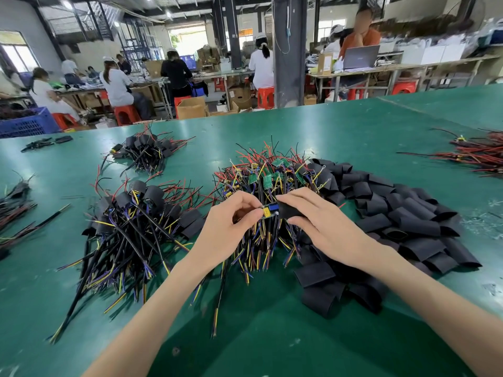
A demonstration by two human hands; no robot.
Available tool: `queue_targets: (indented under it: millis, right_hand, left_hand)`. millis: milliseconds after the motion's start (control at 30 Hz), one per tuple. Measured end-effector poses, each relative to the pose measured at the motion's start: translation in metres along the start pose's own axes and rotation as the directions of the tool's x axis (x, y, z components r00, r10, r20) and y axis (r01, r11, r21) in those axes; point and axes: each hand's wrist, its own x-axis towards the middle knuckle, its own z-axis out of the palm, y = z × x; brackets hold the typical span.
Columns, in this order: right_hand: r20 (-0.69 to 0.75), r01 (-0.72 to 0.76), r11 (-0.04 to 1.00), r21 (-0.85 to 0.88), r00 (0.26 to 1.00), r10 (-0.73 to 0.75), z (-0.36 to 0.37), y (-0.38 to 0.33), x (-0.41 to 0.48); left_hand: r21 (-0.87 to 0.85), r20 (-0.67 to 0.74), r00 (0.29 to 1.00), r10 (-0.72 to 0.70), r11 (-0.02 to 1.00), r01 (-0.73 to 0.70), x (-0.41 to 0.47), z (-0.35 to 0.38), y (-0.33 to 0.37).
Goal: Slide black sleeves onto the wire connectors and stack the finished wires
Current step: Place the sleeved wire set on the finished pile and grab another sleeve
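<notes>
Left hand (228, 229) pinches one connector (269, 210), right hand (324, 221) grips one sleeve (288, 210); two finished stacks (130, 221) at ten o'clock, bare desk (258, 336) at six.

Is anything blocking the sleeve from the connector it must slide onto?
Nothing visible. The right hand holds the sleeve right at the connector, which the left hand pinches.
</notes>
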Motion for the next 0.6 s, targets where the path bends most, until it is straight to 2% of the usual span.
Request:
queue_targets:
  millis: [400,600]
  right_hand:
    - [0.037,0.048,0.996,0.072,0.998,-0.051,0.001,0.008,0.001]
    - [0.008,0.076,0.997,0.026,0.997,-0.077,0.012,0.007,-0.003]
  left_hand:
    - [0.051,0.028,1.0,0.009,0.999,-0.01,0.0,-0.003,0.001]
    - [0.008,0.032,0.998,-0.046,0.999,0.046,0.0,0.002,-0.002]
